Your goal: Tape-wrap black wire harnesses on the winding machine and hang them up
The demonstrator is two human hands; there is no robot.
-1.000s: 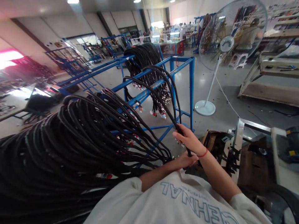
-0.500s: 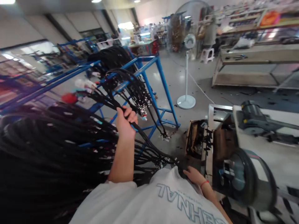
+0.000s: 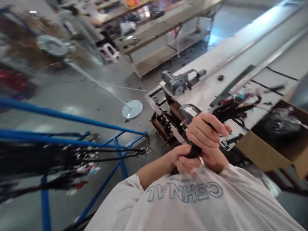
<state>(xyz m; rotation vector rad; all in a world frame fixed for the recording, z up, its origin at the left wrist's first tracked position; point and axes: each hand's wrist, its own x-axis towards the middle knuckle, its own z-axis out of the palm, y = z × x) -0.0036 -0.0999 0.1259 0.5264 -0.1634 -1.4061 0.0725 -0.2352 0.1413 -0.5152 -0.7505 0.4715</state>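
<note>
Seen from a camera worn on the head, looking down past a white shirt (image 3: 190, 205) with grey lettering. Both bare hands meet just in front of the chest, gripping one bundle of black cables (image 3: 231, 110). The right hand (image 3: 204, 131) is uppermost, its fingers curled shut around the bundle. The left hand (image 3: 184, 158) sits directly beneath and touching it, also closed around the lower end of the same bundle. From the right hand the cables run up and to the right, with small coloured plugs at the far end lying over the edge of a long pale table (image 3: 243, 57).

On that table, beyond the hands, sits a grey motor-like machine (image 3: 179, 82); a rounded metal part (image 3: 189, 113) lies just behind the right hand's knuckles. An open cardboard box (image 3: 269, 150) stands close to the right of the hands, with something dark inside, too blurred to tell.

To the left, a blue metal rack (image 3: 72, 117) carries many more black cables (image 3: 36, 160) hanging over its rails, well apart from the hands. Between rack and table is grey floor, where the white round base of a standing fan (image 3: 132, 109) rests. A low shelf (image 3: 156, 57) and a white stool (image 3: 109, 53) stand farther back, blurred.
</note>
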